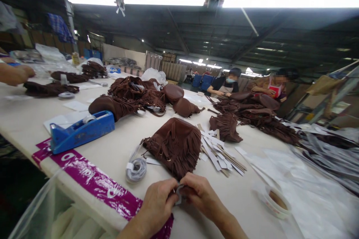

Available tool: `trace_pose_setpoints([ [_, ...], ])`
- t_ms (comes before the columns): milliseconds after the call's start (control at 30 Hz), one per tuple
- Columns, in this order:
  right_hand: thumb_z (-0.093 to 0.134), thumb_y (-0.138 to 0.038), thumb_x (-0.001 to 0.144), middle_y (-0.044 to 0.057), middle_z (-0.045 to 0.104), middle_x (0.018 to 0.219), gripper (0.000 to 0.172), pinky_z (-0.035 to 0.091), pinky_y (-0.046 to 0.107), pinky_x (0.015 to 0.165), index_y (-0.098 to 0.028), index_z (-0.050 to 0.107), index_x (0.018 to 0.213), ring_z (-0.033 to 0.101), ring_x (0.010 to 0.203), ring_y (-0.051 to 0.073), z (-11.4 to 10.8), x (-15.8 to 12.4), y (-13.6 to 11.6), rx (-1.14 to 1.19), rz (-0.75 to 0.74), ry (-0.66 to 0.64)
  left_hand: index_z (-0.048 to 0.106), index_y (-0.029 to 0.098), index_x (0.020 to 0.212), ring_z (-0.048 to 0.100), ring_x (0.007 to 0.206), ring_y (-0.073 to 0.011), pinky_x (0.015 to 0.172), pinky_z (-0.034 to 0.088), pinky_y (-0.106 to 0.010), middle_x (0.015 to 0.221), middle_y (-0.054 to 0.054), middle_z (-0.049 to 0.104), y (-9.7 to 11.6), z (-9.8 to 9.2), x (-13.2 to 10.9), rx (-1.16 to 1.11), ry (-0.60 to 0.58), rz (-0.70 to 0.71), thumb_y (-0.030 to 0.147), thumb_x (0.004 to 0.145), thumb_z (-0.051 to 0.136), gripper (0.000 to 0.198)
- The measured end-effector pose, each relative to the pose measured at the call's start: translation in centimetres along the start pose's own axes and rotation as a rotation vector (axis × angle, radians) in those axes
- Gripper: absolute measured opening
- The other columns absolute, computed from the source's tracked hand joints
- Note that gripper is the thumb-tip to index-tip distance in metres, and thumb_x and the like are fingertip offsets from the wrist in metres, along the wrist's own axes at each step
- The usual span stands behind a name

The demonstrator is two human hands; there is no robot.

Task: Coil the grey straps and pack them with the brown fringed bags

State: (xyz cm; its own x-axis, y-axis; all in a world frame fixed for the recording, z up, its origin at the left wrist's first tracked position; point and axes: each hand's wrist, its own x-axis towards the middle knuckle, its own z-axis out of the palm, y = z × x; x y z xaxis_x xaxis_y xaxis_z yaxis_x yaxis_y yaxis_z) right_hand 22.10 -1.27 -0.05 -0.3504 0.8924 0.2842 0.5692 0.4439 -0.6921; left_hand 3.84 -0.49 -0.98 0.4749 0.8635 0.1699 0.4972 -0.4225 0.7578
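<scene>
My left hand [158,202] and my right hand [200,195] meet at the table's near side, fingers closed in a pinch. Between them is a small curved grey strip [179,193], partly hidden by the fingers; its exact kind is unclear. Just beyond the fingertips lies a dark brown fringed bag [175,143], its lower tip almost at my hands. Left of the bag rests a coil of grey-wrapped strap [136,170], with a pale band around it. White and tan paper strips [217,153] are scattered to the bag's right.
A blue tape dispenser [81,130] stands at left on a purple printed strip [95,179]. Brown bags [129,93] are heaped behind, with another pile [252,108] at right. A tape roll [276,201] lies near right. Two co-workers [224,86] stand across; another person's arm [14,74] reaches in.
</scene>
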Motion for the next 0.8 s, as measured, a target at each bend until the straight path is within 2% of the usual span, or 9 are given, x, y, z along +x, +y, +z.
trace_pose_setpoints([
  [100, 0.047, -0.013, 0.086, 0.001, 0.054, 0.071, 0.017, 0.038, 0.021, 0.062, -0.018, 0.059, 0.074, 0.053, 0.069, 0.012, 1.1, -0.5, 0.4, -0.023, -0.049, 0.134, 0.053, 0.021, 0.078, 0.053, 0.071, -0.0148, 0.065, 0.030, -0.024, 0.071, 0.003, 0.058, 0.0, 0.1, -0.3, -0.068, 0.027, -0.008, 0.014, 0.077, 0.051, 0.008],
  [200, 0.045, -0.018, 0.089, 0.000, 0.051, 0.071, 0.020, 0.039, 0.020, 0.055, -0.018, 0.057, 0.073, 0.052, 0.060, 0.010, 2.3, -1.1, 0.6, 0.069, 0.017, 0.218, 0.050, 0.020, 0.072, 0.052, 0.070, -0.0148, 0.065, 0.031, -0.024, 0.070, 0.003, 0.058, 0.2, 0.0, -0.3, -0.075, 0.029, -0.026, 0.015, 0.077, 0.051, 0.007],
  [267, 0.046, -0.020, 0.088, -0.002, 0.049, 0.070, 0.017, 0.038, 0.019, 0.048, -0.017, 0.056, 0.075, 0.050, 0.052, 0.008, 2.7, -1.3, 0.7, 0.167, 0.100, 0.230, 0.049, 0.020, 0.069, 0.052, 0.069, -0.0145, 0.064, 0.031, -0.024, 0.069, 0.003, 0.057, 0.3, -0.2, -0.2, -0.066, 0.023, -0.044, 0.015, 0.077, 0.051, 0.009],
  [367, 0.052, -0.022, 0.086, -0.003, 0.049, 0.068, 0.011, 0.035, 0.018, 0.043, -0.017, 0.056, 0.077, 0.047, 0.045, 0.007, 2.5, -1.1, 0.7, 0.281, 0.212, 0.166, 0.049, 0.020, 0.068, 0.051, 0.068, -0.0139, 0.064, 0.030, -0.024, 0.067, 0.003, 0.056, 0.2, -0.3, 0.0, -0.035, 0.018, -0.055, 0.015, 0.075, 0.052, 0.009],
  [433, 0.060, -0.021, 0.081, -0.003, 0.052, 0.070, 0.007, 0.039, 0.019, 0.048, -0.017, 0.059, 0.076, 0.051, 0.053, 0.009, 2.0, -1.0, 0.5, 0.253, 0.185, 0.126, 0.050, 0.019, 0.068, 0.051, 0.068, -0.0137, 0.063, 0.030, -0.024, 0.068, 0.003, 0.056, 0.2, -0.3, 0.1, 0.001, 0.014, -0.059, 0.014, 0.075, 0.053, 0.009],
  [533, 0.062, -0.019, 0.080, 0.000, 0.056, 0.075, 0.007, 0.043, 0.020, 0.062, -0.017, 0.062, 0.074, 0.055, 0.071, 0.012, 1.6, -1.0, 0.3, 0.159, 0.052, 0.131, 0.053, 0.020, 0.070, 0.053, 0.069, -0.0138, 0.064, 0.031, -0.024, 0.070, 0.003, 0.059, 0.2, -0.3, 0.4, 0.047, 0.003, -0.073, 0.015, 0.077, 0.053, 0.007],
  [700, 0.048, -0.018, 0.089, 0.000, 0.055, 0.074, 0.018, 0.039, 0.018, 0.051, -0.018, 0.062, 0.078, 0.052, 0.060, 0.010, 2.4, -1.4, 0.9, 0.174, 0.049, 0.164, 0.057, 0.020, 0.072, 0.055, 0.072, -0.0140, 0.065, 0.032, -0.023, 0.071, 0.004, 0.062, 0.1, -0.8, 1.0, 0.067, -0.053, -0.064, 0.018, 0.076, 0.054, 0.006],
  [800, 0.049, -0.017, 0.089, 0.000, 0.054, 0.070, 0.018, 0.040, 0.019, 0.056, -0.018, 0.061, 0.075, 0.054, 0.065, 0.011, 3.2, -1.3, 1.3, 0.125, 0.042, 0.275, 0.056, 0.020, 0.070, 0.055, 0.071, -0.0141, 0.063, 0.032, -0.023, 0.070, 0.004, 0.062, 0.0, -1.1, 1.2, 0.095, -0.080, -0.053, 0.019, 0.075, 0.055, 0.005],
])
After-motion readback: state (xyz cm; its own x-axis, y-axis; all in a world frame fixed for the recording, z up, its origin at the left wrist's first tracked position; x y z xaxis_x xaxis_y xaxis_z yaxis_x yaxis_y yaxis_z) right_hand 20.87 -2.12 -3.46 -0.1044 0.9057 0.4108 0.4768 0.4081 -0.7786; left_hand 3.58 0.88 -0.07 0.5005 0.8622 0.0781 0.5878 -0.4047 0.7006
